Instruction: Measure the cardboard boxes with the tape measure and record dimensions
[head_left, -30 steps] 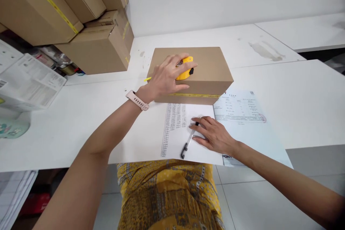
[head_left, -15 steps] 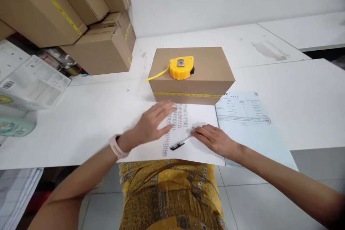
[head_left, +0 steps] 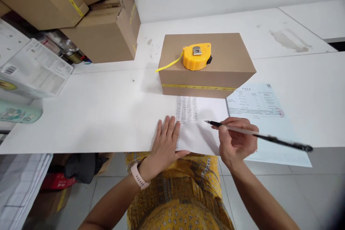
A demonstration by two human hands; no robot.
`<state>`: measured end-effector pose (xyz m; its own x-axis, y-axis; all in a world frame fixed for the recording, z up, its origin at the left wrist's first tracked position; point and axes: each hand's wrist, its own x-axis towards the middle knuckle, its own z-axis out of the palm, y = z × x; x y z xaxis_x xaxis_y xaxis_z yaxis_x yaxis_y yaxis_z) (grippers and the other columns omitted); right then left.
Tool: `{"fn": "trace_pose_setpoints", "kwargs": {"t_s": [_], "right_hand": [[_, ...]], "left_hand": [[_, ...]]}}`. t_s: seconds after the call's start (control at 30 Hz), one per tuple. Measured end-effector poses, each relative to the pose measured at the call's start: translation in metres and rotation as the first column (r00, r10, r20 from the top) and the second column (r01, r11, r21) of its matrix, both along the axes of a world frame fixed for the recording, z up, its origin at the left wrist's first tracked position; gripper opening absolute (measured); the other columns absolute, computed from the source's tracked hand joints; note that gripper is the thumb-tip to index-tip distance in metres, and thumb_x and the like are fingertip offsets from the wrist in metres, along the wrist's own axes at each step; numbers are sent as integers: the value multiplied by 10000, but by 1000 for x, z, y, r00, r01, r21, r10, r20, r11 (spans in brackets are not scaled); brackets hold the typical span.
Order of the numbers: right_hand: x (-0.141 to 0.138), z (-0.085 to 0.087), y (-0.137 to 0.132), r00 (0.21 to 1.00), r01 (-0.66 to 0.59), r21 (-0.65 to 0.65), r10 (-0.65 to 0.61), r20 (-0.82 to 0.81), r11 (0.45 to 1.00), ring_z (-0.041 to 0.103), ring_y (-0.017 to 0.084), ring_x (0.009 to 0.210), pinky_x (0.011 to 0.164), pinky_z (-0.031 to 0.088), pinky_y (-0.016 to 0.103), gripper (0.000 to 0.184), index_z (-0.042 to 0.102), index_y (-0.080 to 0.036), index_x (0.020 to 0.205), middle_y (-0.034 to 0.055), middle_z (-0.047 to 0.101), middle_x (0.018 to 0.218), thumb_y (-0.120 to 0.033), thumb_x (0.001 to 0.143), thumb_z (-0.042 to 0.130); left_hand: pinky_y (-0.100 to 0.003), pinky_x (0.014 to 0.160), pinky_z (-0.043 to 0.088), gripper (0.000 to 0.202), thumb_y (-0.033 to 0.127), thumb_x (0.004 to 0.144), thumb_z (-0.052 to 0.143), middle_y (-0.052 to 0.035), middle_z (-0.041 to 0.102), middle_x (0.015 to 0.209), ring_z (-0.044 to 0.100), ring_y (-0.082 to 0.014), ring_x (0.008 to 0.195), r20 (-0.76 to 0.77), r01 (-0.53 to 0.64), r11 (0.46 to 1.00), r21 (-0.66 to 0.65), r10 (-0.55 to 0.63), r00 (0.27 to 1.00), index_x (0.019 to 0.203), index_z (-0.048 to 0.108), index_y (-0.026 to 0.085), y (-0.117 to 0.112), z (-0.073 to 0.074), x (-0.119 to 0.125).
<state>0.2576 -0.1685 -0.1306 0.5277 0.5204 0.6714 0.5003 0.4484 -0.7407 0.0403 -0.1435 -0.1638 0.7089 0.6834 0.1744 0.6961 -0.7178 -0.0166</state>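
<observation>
My right hand (head_left: 238, 140) is closed around a black-and-clear pen (head_left: 238, 129); its tip points left, just above a white sheet of paper (head_left: 198, 134). Columns of small handwriting run down the sheet's left part. Flat on the sheet's lower left edge and the table lies my left hand (head_left: 165, 142), fingers stretched out. Behind the sheet stands a closed cardboard box (head_left: 207, 79) with yellow tape along its front. On top of it rests a yellow tape measure (head_left: 196, 57), a short length of its blade sticking out to the left.
A light blue printed form (head_left: 258, 107) lies to the right, overhanging the table (head_left: 121, 115) at the front. At the left are stacked cardboard boxes (head_left: 105, 36), a white carton (head_left: 37, 72) and a mint green bottle (head_left: 20, 111). A white wall closes the back.
My right hand has lifted the pen from the paper and turned it into a writing grip. My left hand has come down flat onto the sheet's edge. The view has shifted slightly.
</observation>
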Motion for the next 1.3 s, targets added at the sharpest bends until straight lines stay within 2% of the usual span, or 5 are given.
{"fn": "trace_pose_setpoints", "kwargs": {"t_s": [0.37, 0.67, 0.87, 1.03, 1.3], "right_hand": [[64, -24, 18, 754, -163, -261, -51, -655, 951, 467, 86, 442, 452, 382, 213, 220, 525, -228, 747, -99, 466, 522, -256, 746, 743], [63, -25, 66, 786, -427, -310, 178, -593, 850, 626, 123, 556, 552, 529, 270, 172, 672, -210, 845, -21, 655, 669, -376, 845, 718], [13, -18, 42, 797, -552, -378, 337, -501, 743, 595, 122, 592, 563, 503, 269, 300, 614, -225, 853, -45, 627, 674, -442, 806, 817], [-17, -15, 21, 789, -612, -484, 436, -434, 625, 585, 117, 689, 598, 482, 256, 252, 609, -221, 941, -12, 638, 825, -443, 899, 722], [-18, -15, 24, 867, -498, -566, 388, -313, 657, 397, 91, 501, 462, 339, 234, 287, 521, -229, 747, -70, 483, 575, -397, 885, 708]], "left_hand": [[-721, 1250, 131, 1141, 731, 903, 571, -301, 218, 1676, 174, -477, 1570, -30, -89, 992, -84, 87, 996, 1635, 106, -10, -23, 9, 6], [-722, 1249, 137, 1066, 695, 980, 469, -306, 290, 1649, 224, -446, 1566, 64, -147, 988, -52, 150, 987, 1635, 28, -20, -38, 7, 10], [-708, 1255, 135, 1043, 641, 984, 513, -308, 252, 1661, 200, -426, 1579, 83, -155, 984, -88, 163, 983, 1647, 10, 11, -38, 6, 10], [-752, 1233, 120, 851, 508, 969, 609, -137, 212, 1725, 122, -451, 1589, 54, -89, 987, -134, 97, 994, 1663, 210, 221, -37, 9, 2], [-686, 1241, 180, 660, 445, 950, 631, -85, 465, 1615, 301, -450, 1510, 118, -85, 990, -109, 98, 988, 1560, 456, 262, -27, 5, 3]]}}
